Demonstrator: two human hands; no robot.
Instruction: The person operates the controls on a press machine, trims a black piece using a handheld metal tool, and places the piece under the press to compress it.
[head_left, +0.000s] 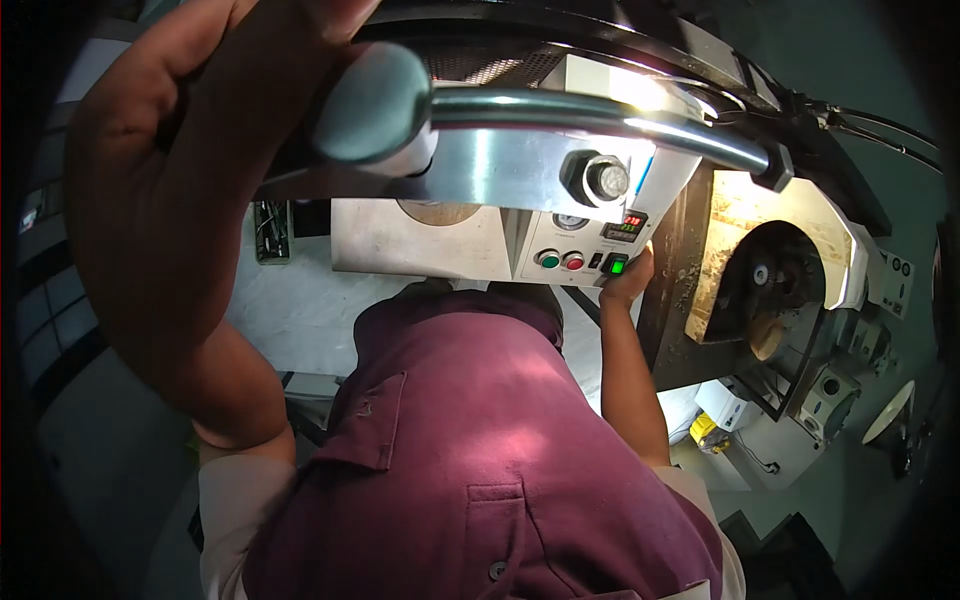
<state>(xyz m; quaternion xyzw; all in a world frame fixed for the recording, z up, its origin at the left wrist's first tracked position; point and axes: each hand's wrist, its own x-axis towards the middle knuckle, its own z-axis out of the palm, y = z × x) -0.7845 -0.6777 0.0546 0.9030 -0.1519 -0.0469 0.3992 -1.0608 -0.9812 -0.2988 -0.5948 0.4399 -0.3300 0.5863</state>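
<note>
My left hand (150, 170) is raised very close to the camera at the upper left. Its thumb and fingers curve toward the top edge, where whatever they hold is out of frame. Beside the thumb is the rounded grey end of a curved metal lever (600, 112). My right hand (630, 280) is at the lower right corner of a white control box (545, 240), its fingers partly hidden behind the edge. Close to it is a green-lit switch (614, 265). A red digital display (631, 222), a green button (549, 259) and a red button (574, 261) show on the panel.
A metal bar with a large bolt (607, 179) crosses above the box. To the right stands a machine with a dark arched opening (780, 275) and a brightly lit rim. Smaller white devices (828, 400) lie beyond it. A small tray (272, 232) is at left.
</note>
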